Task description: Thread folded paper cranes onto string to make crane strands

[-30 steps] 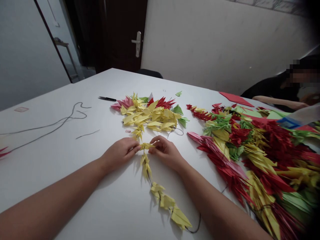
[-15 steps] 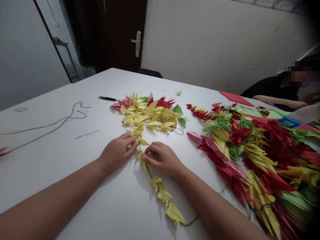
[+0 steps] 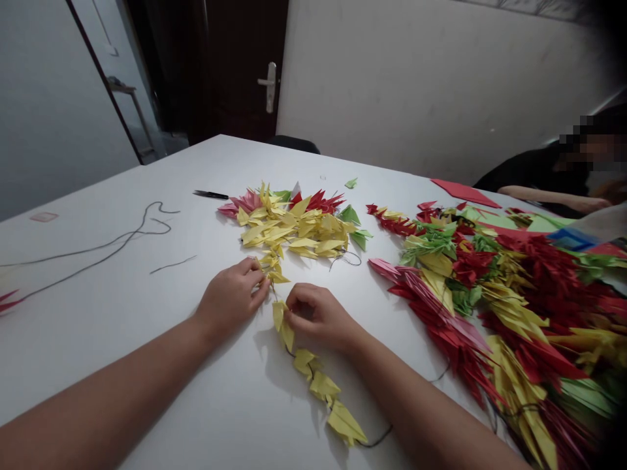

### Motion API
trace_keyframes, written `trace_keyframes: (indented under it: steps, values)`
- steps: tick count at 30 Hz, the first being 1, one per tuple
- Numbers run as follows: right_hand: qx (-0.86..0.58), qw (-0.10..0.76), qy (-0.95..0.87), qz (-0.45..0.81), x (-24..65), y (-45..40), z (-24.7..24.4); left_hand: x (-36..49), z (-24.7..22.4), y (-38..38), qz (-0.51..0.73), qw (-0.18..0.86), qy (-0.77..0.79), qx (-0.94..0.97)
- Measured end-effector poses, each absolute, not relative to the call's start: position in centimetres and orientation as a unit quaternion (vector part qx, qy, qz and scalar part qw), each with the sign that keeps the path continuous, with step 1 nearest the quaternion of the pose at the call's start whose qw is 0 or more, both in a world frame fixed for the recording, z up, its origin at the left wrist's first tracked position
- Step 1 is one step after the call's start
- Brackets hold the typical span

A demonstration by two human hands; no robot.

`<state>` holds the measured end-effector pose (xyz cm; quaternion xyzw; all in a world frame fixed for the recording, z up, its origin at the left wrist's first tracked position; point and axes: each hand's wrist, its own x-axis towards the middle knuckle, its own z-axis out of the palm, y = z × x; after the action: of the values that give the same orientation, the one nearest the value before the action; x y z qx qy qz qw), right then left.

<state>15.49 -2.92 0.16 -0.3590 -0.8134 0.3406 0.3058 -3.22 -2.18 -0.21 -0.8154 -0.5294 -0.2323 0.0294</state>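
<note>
Several yellow origami paper cranes (image 3: 323,386) hang along a dark string (image 3: 379,440) that runs toward me across the white table. My left hand (image 3: 232,294) is closed, its thumb and fingers pinching the string by the upper cranes (image 3: 274,266); the exact grip is partly hidden. To its right, my right hand (image 3: 318,314) pinches a yellow paper crane (image 3: 283,321) on the same string between thumb and fingers. A short stretch of string shows between the two hands. Just beyond them lies a heap of yellow cranes (image 3: 308,225) with pink, red and green ones around it.
Strung red, pink, yellow and green cranes (image 3: 470,281) cover the right side of the table (image 3: 196,405). Black-handled scissors or a cutter (image 3: 210,194) lies at the back. Loose dark string (image 3: 108,245) trails at left. A person (image 3: 543,176) sits at far right by red paper (image 3: 463,193).
My right hand has slid a yellow crane slightly toward me along the string, widening the gap below the left hand's cranes. My left hand has hardly moved.
</note>
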Motion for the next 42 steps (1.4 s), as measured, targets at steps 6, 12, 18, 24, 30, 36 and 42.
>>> trace_keyframes:
  steps: [6, 12, 18, 24, 30, 36, 42]
  values:
    - [-0.41, 0.334, -0.761, 0.376, 15.7, -2.7, 0.1, -3.2, 0.1, -2.7, -0.29, 0.046, -0.497, -0.817]
    - [-0.402, 0.311, -0.747, 0.428, 15.7, -2.6, 0.1, -2.7, 0.5, -3.7, -0.275, -0.046, -0.349, -0.895]
    - [-0.361, 0.304, -0.735, 0.487, 16.2, -2.3, 0.1, -3.0, 0.4, -3.1, -0.208, -0.178, -0.371, -0.887]
    - [-0.349, 0.296, -0.732, 0.505, 16.5, -2.1, 0.0, -3.1, 1.0, -2.8, -0.223, -0.263, -0.359, -0.867]
    - [-0.332, 0.31, -0.669, 0.588, 16.4, -1.7, -0.2, -3.1, 0.9, -2.6, -0.24, -0.28, -0.364, -0.855]
    - [-0.337, 0.285, -0.664, 0.603, 16.4, -1.9, -0.1, -3.0, 0.7, -2.6, -0.249, -0.244, -0.403, -0.846]
    - [-0.341, 0.346, -0.689, 0.538, 16.5, -1.8, -0.6, -3.3, 0.7, -2.4, -0.234, -0.299, -0.382, -0.842]
